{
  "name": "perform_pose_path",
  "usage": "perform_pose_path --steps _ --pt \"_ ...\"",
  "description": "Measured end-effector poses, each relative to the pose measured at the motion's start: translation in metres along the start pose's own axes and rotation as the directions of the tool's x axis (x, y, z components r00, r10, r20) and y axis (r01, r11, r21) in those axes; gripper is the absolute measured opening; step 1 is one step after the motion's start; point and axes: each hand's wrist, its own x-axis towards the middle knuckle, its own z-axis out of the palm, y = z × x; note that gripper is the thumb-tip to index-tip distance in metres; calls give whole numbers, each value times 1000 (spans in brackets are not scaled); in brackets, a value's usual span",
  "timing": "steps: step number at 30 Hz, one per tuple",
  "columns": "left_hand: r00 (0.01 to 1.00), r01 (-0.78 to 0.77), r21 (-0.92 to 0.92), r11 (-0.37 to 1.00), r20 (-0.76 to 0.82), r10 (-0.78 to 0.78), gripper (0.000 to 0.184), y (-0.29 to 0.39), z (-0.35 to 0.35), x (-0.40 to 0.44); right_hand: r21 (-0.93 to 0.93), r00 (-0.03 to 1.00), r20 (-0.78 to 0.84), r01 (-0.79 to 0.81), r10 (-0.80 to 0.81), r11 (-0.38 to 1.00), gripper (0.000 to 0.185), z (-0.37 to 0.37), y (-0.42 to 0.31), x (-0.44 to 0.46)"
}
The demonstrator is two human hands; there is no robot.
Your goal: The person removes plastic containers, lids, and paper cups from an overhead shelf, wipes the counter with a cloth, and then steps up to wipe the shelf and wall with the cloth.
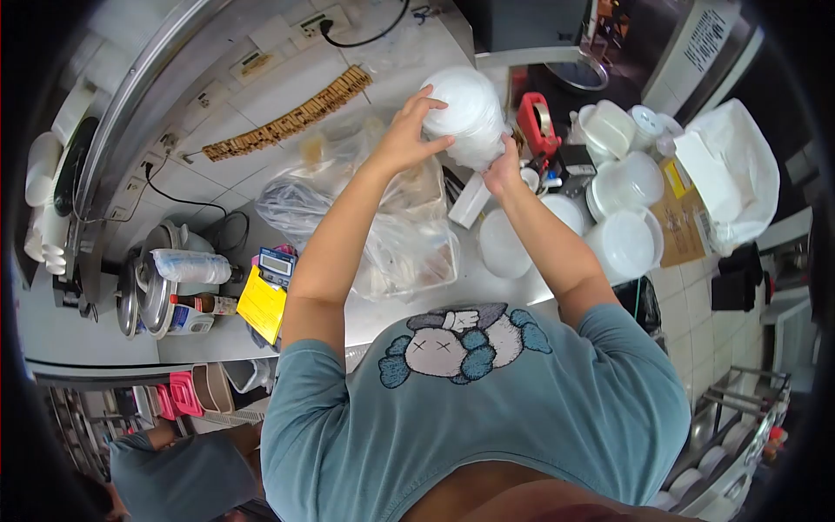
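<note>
A stack of round white plastic lids or bowls (467, 109) in a clear plastic sleeve is held up over the back of the counter; which of the two it is, I cannot tell. My left hand (413, 132) grips its left side, thumb and fingers spread around it. At the lower right end, my right hand (504, 170) is closed on the plastic sleeve. A large clear plastic bag (383, 226) with contents I cannot make out lies below my left hand. Beside my right hand sits a red tape dispenser (537, 123).
Round white tubs (624, 242) stand right of my right arm, near a bin with a white liner (755, 165). Left are a yellow notepad (261, 303), a calculator (277, 264) and a bottle (204, 303). Wooden clips (287, 117) hang on the wall. Another person (183, 470) is at lower left.
</note>
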Motion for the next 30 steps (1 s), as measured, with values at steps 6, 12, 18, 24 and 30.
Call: perform_pose_path --steps 6,12,18,24,30 --pt "986 97 38 995 -139 -91 61 -64 1 27 180 998 56 30 -41 983 62 13 35 91" --pt "813 579 -87 811 -23 -582 80 -126 26 27 -382 728 -662 -123 -179 916 63 25 56 116" --pt "840 534 337 776 -103 -533 82 -120 16 -5 -355 941 -337 -92 -35 930 61 -7 59 129" --pt "854 157 -118 980 514 -75 53 136 -180 -51 -653 818 155 505 -553 565 67 41 36 -2" --pt "771 -164 415 895 -513 378 19 205 -382 -23 -60 -192 780 924 -595 -377 44 215 -51 -134"
